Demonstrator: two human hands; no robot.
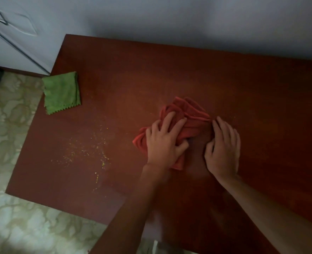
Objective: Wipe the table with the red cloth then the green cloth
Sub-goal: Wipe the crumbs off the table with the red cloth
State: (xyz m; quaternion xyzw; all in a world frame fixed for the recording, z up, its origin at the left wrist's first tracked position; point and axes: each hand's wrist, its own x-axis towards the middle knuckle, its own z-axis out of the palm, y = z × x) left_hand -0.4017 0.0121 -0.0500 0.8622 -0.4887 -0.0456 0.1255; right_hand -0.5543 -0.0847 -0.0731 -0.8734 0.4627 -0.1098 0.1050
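A crumpled red cloth [190, 114] lies near the middle of the reddish-brown wooden table [225, 74]. My left hand [165, 142] lies on top of it, fingers curled into the bunched fabric. My right hand [223, 145] rests flat on the bare tabletop just right of the cloth, fingers straight, its fingertips near the cloth's right edge. A folded green cloth [61, 92] sits at the table's left edge, partly overhanging it. Yellowish crumbs [89, 153] are scattered over the front-left part of the tabletop.
A pale wall runs behind the table's far edge. A white panelled door [10, 30] stands at the upper left. A patterned floor [10, 143] shows left of and below the table's left and front edges.
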